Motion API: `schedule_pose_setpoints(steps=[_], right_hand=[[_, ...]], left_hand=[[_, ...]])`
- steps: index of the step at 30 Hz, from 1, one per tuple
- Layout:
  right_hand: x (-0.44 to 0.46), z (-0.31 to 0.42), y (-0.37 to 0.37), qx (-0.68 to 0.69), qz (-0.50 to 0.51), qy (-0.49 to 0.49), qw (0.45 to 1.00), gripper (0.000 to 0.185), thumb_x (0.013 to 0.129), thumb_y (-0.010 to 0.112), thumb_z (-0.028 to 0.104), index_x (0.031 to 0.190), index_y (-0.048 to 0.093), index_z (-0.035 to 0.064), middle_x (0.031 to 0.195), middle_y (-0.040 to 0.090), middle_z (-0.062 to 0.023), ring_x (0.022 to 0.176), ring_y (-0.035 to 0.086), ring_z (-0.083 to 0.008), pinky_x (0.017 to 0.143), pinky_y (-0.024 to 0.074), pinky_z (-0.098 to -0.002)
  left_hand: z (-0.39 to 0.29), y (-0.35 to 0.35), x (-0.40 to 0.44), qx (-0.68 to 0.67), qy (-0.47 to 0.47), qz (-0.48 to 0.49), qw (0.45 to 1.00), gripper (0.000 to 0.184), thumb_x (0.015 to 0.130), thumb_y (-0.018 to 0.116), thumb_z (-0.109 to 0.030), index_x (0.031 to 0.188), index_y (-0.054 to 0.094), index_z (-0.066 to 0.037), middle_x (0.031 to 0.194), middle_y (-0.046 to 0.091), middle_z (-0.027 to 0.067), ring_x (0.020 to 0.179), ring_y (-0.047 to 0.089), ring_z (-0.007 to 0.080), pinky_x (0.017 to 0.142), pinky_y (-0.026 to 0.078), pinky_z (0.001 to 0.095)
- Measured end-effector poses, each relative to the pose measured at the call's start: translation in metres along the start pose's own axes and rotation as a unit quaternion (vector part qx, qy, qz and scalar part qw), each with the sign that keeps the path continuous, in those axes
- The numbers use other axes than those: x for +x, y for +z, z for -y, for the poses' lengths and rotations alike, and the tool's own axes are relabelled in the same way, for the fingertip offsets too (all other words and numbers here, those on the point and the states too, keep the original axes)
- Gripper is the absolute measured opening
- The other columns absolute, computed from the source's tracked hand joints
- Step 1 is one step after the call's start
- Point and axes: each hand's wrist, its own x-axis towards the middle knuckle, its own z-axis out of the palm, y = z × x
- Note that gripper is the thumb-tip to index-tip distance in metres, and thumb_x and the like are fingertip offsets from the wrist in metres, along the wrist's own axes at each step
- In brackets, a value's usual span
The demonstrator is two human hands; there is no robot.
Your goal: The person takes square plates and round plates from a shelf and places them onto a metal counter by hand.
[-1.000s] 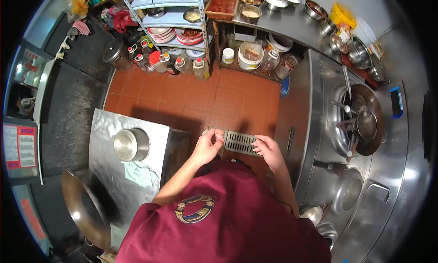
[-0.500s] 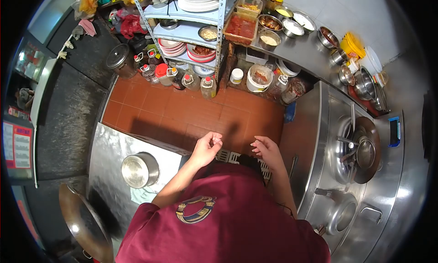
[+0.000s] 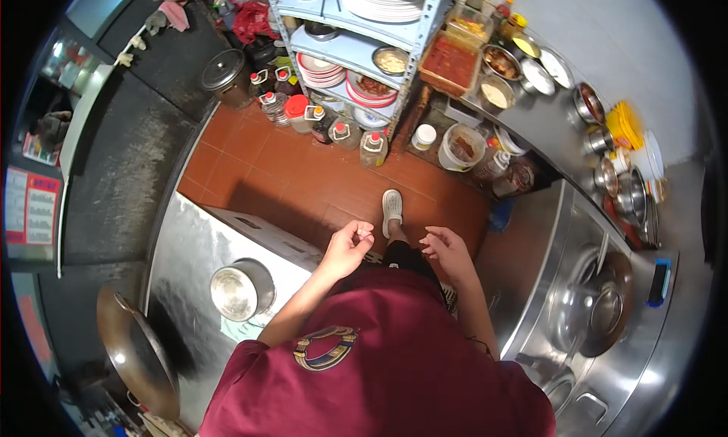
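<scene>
My left hand (image 3: pixel 349 247) hangs in front of my body at waist height, its fingers loosely curled with a gap to the thumb. Nothing shows in it. Level with it, my right hand (image 3: pixel 449 250) is held with fingers a little bent and apart, also without anything in it. Neither hand touches a thing. Nearest to the left hand is a steel counter (image 3: pixel 193 236), on which a metal pot (image 3: pixel 241 289) stands on a pale cloth (image 3: pixel 241 329). Below the hands, one foot in a light clog (image 3: pixel 391 207) is on the red tiled floor (image 3: pixel 303 175).
Ahead stands a shelf rack (image 3: pixel 356 39) with stacked plates (image 3: pixel 383 5). Bottles (image 3: pixel 374 149) line the floor before it. Food bowls (image 3: pixel 538 77) sit on the right-hand counter. A stove (image 3: pixel 531 316) with a wok (image 3: pixel 618 316) is at right. Another wok (image 3: pixel 136 353) is at left.
The view has turned slightly left, so the rack and counters sit further right. One clogged foot has come forward into sight. Both hands keep nearly the same pose.
</scene>
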Motion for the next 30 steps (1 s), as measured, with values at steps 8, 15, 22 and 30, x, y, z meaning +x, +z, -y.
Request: schedule_pose_setpoints(steps=[8, 15, 22, 30], right_hand=[[0.122, 0.061, 0.005, -0.041, 0.13, -0.016, 0.991, 0.036, 0.104, 0.059, 0.021, 0.133, 0.059, 0.0001, 0.109, 0.07, -0.0076, 0.09, 0.064, -0.0118, 0.08, 0.052, -0.0264], [0.209, 0.135, -0.009, -0.069, 0.187, -0.037, 0.979, 0.036, 0.104, 0.059, 0.021, 0.133, 0.059, -0.0008, 0.11, 0.07, -0.008, 0.093, 0.065, -0.0137, 0.082, 0.0518, -0.0278], [0.278, 0.173, -0.026, -0.048, 0.246, -0.037, 0.967, 0.036, 0.1, 0.064, 0.015, 0.131, 0.06, -0.0034, 0.107, 0.069, -0.0084, 0.096, 0.065, -0.0129, 0.083, 0.053, -0.0276], [0.337, 0.209, -0.015, -0.025, 0.244, -0.08, 0.966, 0.039, 0.104, 0.06, 0.02, 0.136, 0.055, -0.0014, 0.108, 0.071, -0.0094, 0.091, 0.067, -0.0149, 0.079, 0.0527, -0.0286]], left_hand=[[-0.005, -0.02, 0.073, 0.019, -0.006, -0.11, 0.994, 0.02, 0.095, 0.066, -0.008, 0.112, 0.064, 0.002, 0.095, 0.069, 0.0038, 0.087, 0.064, 0.01, 0.079, 0.053, 0.0269], [-0.048, -0.017, 0.156, 0.034, -0.011, -0.147, 0.988, 0.019, 0.095, 0.066, -0.009, 0.112, 0.064, 0.002, 0.095, 0.069, 0.0043, 0.086, 0.064, 0.0103, 0.079, 0.053, 0.0273], [-0.1, -0.009, 0.227, 0.033, -0.045, -0.15, 0.987, 0.018, 0.1, 0.063, -0.009, 0.114, 0.062, 0.001, 0.094, 0.066, 0.0031, 0.086, 0.061, 0.0086, 0.078, 0.052, 0.0268], [-0.159, -0.022, 0.295, 0.125, -0.02, -0.148, 0.981, 0.022, 0.099, 0.065, -0.013, 0.114, 0.063, 0.003, 0.099, 0.068, 0.0079, 0.088, 0.063, 0.0116, 0.08, 0.053, 0.0293]])
